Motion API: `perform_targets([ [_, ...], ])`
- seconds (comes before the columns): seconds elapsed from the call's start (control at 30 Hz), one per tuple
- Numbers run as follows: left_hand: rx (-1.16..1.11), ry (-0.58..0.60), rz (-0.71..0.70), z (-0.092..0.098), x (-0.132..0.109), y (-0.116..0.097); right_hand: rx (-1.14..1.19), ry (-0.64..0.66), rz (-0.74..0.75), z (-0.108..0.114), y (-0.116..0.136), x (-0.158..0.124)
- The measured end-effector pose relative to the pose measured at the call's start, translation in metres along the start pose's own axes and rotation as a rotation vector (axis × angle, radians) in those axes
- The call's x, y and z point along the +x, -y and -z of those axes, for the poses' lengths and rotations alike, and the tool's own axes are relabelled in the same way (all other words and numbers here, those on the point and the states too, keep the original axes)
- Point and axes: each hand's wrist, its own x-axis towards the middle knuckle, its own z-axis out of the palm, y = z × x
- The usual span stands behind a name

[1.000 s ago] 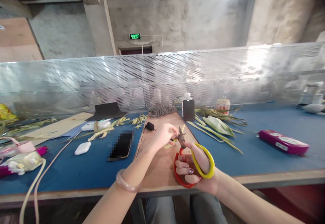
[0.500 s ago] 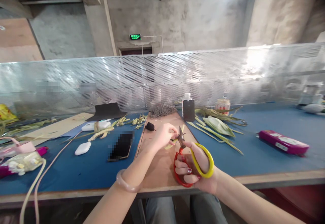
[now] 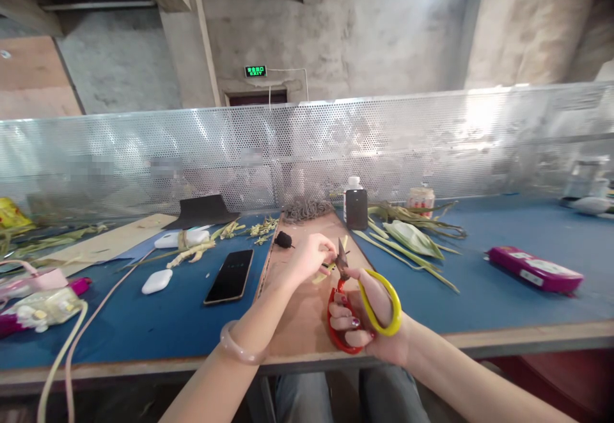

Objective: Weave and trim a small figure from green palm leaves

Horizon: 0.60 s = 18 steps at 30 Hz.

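My right hand [image 3: 371, 327] is wrapped round a pair of scissors [image 3: 396, 314] with one red and one yellow handle loop. Their dark blades point up and away, close beside my left fingertips. My left hand [image 3: 314, 256] is closed in a pinch over the brown board [image 3: 307, 330]; what its fingers hold is mostly hidden. A small dark and yellowish bit [image 3: 329, 268] shows just below those fingers, and a pale strip [image 3: 318, 278] lies under them. Left of the hand, a small black bundle [image 3: 283, 239] rests on the board.
Pale green leaf strips [image 3: 415, 239] lie right of the board, near a dark-fronted bottle [image 3: 356, 208] and a jar [image 3: 421, 200]. Grey cord [image 3: 307, 209] is heaped at the back. A phone [image 3: 230, 276] and white case [image 3: 157, 281] sit left; a purple packet [image 3: 535, 269] lies far right.
The scissors and my right hand have shifted very slightly left. The phone's screen now shows clearly. My left hand keeps its place.
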Motion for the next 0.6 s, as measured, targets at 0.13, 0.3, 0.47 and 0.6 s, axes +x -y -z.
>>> perform_targets([
  [0.13,0.026,0.007,0.001,-0.0001,-0.0002,-0.0007,0.005,-0.03,0.023,-0.0014,-0.0011,0.0001],
  [0.3,0.031,0.005,-0.011,-0.0001,0.0006,0.0008,0.001,-0.011,0.004,-0.0011,-0.0004,-0.0002],
  [0.47,0.017,-0.008,0.003,-0.0006,0.002,0.0031,-0.01,-0.012,-0.02,-0.0011,0.0016,0.0004],
  [0.6,0.024,-0.013,0.018,-0.0007,0.0028,0.0035,-0.007,-0.045,0.003,-0.0013,0.0009,0.0014],
])
